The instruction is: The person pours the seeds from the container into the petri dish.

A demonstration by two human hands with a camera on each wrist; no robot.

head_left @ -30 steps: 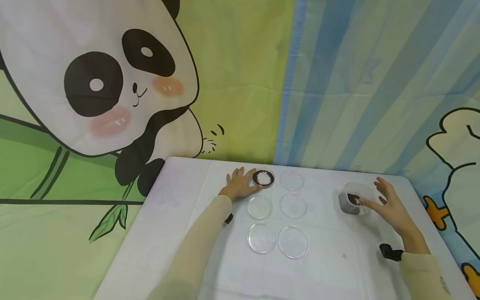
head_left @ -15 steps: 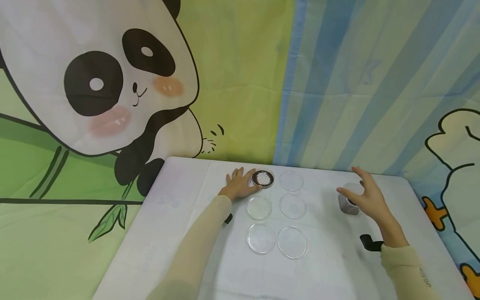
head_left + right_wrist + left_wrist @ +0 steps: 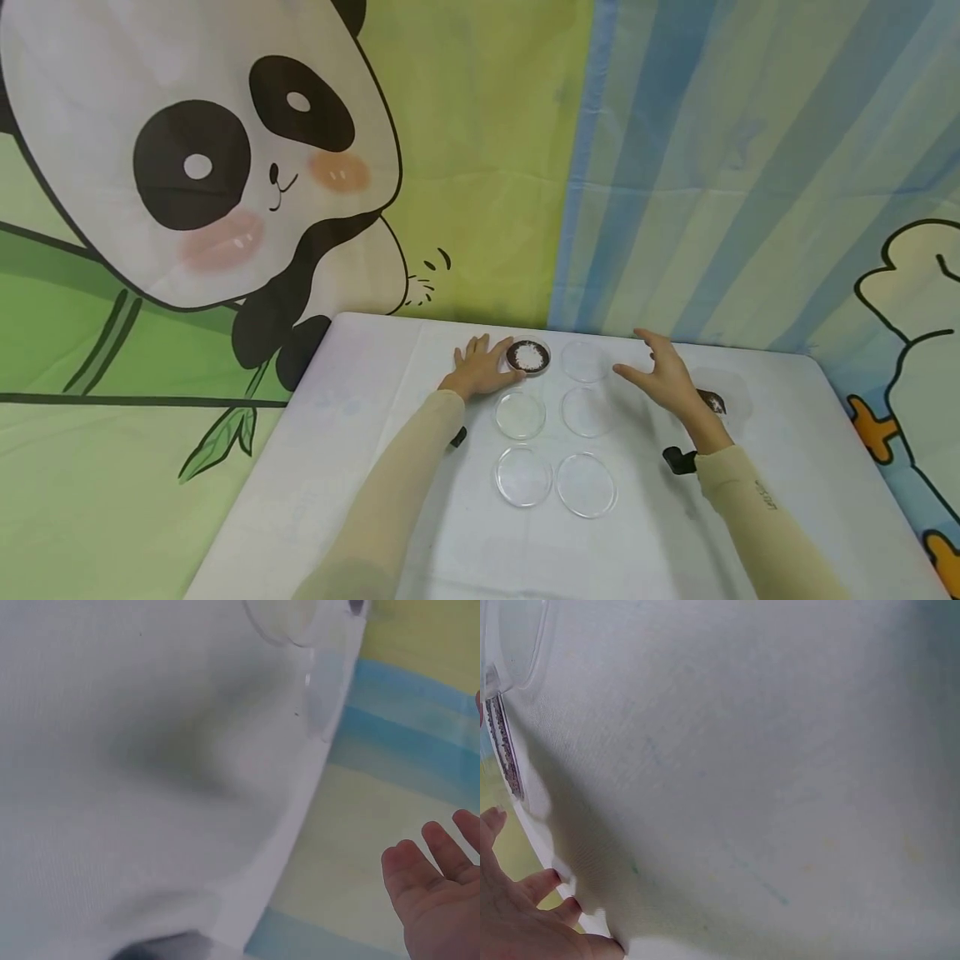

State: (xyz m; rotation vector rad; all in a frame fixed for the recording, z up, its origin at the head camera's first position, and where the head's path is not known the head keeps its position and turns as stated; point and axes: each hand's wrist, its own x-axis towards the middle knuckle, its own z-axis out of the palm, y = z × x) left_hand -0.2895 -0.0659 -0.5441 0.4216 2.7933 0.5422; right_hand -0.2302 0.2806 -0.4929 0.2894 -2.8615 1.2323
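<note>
In the head view, my left hand rests at the table's far side. Its thumb and forefinger hold the rim of a clear petri dish from the left, while the other fingers spread on the cloth. Dark, soil-like matter with white bits on top fills that dish. A strip of the dish shows beyond my left fingers in the left wrist view. My right hand hovers with fingers apart and nothing in them, just right of the clear dishes. A plastic tub of dark matter is partly hidden behind it.
Clear round dishes or lids stand in two columns, among them a back-right one, a middle-right one and a front-left one. The white table ends at a printed curtain behind.
My right hand has moved left from beside the plastic tub towards the clear dishes, and now covers part of the tub. My left hand and the filled dish have stayed put.
</note>
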